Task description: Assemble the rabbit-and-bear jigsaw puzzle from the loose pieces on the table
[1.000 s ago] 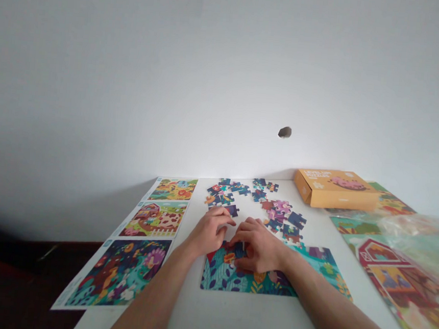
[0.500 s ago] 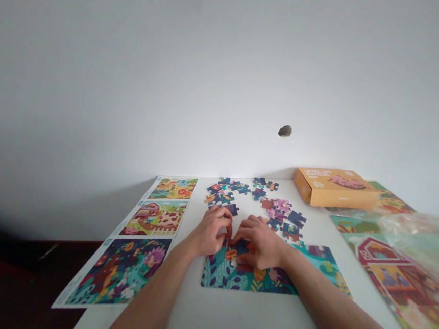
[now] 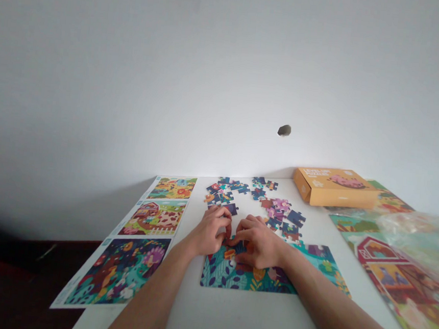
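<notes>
A partly assembled puzzle (image 3: 232, 278) in teal and dark blue lies flat on the white table. My left hand (image 3: 211, 230) is at its upper left edge, fingers bent and pinched on something too small to make out. Close beside it, my right hand (image 3: 257, 242) rests over the puzzle's upper edge with curled fingers, the fingertips near those of my left hand. What lies beneath the fingertips is hidden. Behind the hands are loose blue pieces (image 3: 231, 208) and, further right, loose pink pieces (image 3: 279, 206).
A sheet with three printed pictures (image 3: 118, 271) lies on the left. An orange puzzle box (image 3: 339, 195) stands at the back right. Clear plastic wrapping (image 3: 410, 224) covers part of a farm puzzle (image 3: 397, 277) on the right. A white wall rises behind the table.
The fingers of my right hand have shifted slightly at the puzzle's upper edge. My left hand stays almost in the same place.
</notes>
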Motion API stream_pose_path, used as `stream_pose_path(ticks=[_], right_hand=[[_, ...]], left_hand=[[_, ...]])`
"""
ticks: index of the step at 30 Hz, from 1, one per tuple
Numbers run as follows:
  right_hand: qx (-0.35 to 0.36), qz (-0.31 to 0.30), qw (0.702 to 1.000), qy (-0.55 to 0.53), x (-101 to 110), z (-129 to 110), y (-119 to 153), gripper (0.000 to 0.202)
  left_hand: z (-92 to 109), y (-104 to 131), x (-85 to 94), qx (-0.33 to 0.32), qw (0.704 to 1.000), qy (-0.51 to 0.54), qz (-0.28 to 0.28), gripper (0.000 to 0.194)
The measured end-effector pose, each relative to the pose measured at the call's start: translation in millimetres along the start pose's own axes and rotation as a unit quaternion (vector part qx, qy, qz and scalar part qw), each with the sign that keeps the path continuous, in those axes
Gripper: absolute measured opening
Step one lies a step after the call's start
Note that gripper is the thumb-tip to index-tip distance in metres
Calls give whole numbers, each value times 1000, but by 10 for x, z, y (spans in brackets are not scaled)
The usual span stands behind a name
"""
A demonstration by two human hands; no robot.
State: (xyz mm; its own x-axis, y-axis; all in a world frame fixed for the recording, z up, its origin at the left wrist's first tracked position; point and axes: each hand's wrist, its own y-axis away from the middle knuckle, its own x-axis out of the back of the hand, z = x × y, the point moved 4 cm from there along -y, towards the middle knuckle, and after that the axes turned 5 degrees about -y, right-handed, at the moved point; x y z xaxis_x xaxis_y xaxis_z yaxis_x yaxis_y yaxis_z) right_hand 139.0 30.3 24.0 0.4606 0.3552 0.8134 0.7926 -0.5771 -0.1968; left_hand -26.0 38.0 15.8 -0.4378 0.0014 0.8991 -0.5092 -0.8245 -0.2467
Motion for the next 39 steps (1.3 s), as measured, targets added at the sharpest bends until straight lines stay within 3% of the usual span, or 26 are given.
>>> stream_pose_path(ticks=[20, 25, 31, 35, 39], right_hand=[[6, -6, 1000, 12, -6, -13, 2, 35], [-5, 21, 999, 27, -22, 16, 1, 32], [-122, 113, 983, 73, -8, 198, -1, 29], [-198, 176, 957, 117, 51, 276, 21, 25], [-314, 267, 894, 177, 157, 353, 118, 31]], left_hand=[[10, 6, 2, -4, 1000, -5, 6, 24], [22, 1, 15, 1, 1000, 8, 1, 46], [6, -3, 34, 20, 999, -3, 25, 65], [-1, -14, 12, 26, 999, -30, 14, 40], [-41, -27, -8, 52, 996, -67, 35, 23]])
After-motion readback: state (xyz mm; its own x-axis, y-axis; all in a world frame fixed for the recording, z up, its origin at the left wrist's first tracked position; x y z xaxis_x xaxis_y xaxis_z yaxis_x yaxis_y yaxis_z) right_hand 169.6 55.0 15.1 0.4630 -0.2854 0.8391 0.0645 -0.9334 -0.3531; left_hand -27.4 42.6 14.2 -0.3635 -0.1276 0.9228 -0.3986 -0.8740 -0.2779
